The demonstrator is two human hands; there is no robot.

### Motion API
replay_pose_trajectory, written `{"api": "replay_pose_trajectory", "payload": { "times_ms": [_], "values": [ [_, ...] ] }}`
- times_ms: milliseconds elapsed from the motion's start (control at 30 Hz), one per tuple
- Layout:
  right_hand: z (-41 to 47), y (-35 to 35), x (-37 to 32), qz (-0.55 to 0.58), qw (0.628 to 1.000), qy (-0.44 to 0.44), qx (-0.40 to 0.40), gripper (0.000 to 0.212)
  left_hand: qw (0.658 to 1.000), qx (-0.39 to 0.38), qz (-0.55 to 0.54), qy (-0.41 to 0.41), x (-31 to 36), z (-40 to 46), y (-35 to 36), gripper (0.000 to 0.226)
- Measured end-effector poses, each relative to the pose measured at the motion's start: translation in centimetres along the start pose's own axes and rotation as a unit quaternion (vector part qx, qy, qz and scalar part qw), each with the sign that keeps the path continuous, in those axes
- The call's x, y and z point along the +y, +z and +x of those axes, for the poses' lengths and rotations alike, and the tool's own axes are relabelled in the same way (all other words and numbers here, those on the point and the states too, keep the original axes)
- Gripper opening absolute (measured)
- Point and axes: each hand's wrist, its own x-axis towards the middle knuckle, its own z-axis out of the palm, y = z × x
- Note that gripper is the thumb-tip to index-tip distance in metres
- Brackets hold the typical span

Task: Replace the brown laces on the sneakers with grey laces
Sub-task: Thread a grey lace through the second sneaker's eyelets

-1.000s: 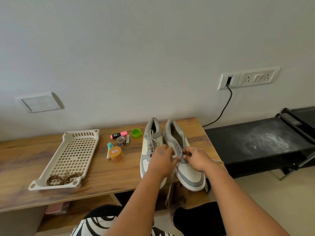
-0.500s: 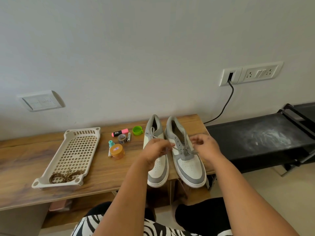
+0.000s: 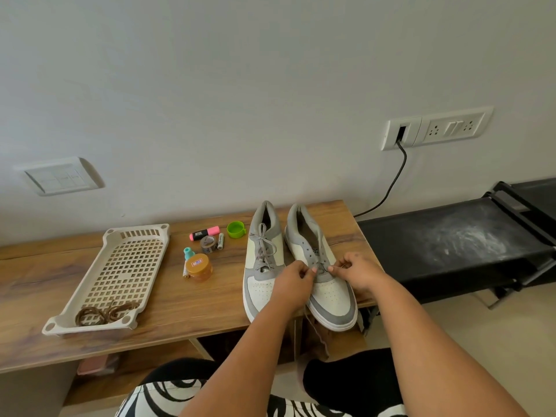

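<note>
Two grey and white sneakers stand side by side on the wooden table [image 3: 168, 308], toes toward me. The left sneaker [image 3: 263, 266] is laced and tied with a grey lace. The right sneaker [image 3: 325, 284] has grey lace [image 3: 322, 267] only through its lowest eyelets. My left hand [image 3: 296, 279] and my right hand [image 3: 356, 270] each pinch a part of that grey lace over the lower eyelets, fingertips almost meeting. A coil of brown laces [image 3: 103, 311] lies in the near end of the cream tray [image 3: 90, 276].
Between tray and shoes lie a pink highlighter [image 3: 204, 233], a tape roll [image 3: 208, 243], a green cap [image 3: 236, 229], a brown-lidded jar [image 3: 198, 267] and a small teal bottle [image 3: 188, 253]. A black treadmill [image 3: 451, 245] stands right of the table. A cable [image 3: 391, 182] hangs from the wall socket.
Both hands rose toward the upper eyelets half a second ago, then came back down to the lowest eyelets of the right sneaker, where they now pinch the lace close together.
</note>
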Motion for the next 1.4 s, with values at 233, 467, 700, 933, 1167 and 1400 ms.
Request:
{"api": "replay_pose_trajectory", "payload": {
  "times_ms": [233,467,700,933,1167,1400],
  "values": [
    [-0.5,-0.3,-0.9,-0.067,0.997,0.007,-0.026,0.025,0.999,0.001,-0.045,-0.023,-0.5,0.4,0.0,0.022],
    [-0.7,-1.3,-1.3,-0.031,0.999,0.020,-0.013,0.020,0.999,-0.007,-0.005,-0.034,-0.1,0.1,-0.1,0.024],
    [-1.1,-1.4,-2.0,-0.043,0.999,0.027,-0.013,0.028,0.999,-0.012,0.032,-0.023,0.0,0.2,0.2,0.016],
    [-1.1,-1.6,-1.8,-0.075,0.996,0.048,-0.013,0.042,0.978,-0.066,0.195,-0.037,1.9,0.7,-0.9,0.039],
    [-4.2,-2.9,-4.7,-0.121,0.990,0.020,0.064,0.032,0.989,-0.059,0.131,-0.032,6.9,-1.9,-5.0,0.020],
    [-12.3,-9.1,-14.2,0.197,0.974,-0.109,-0.017,0.029,0.997,-0.002,0.075,0.028,16.0,-7.8,-12.0,0.019]
  ]
}}
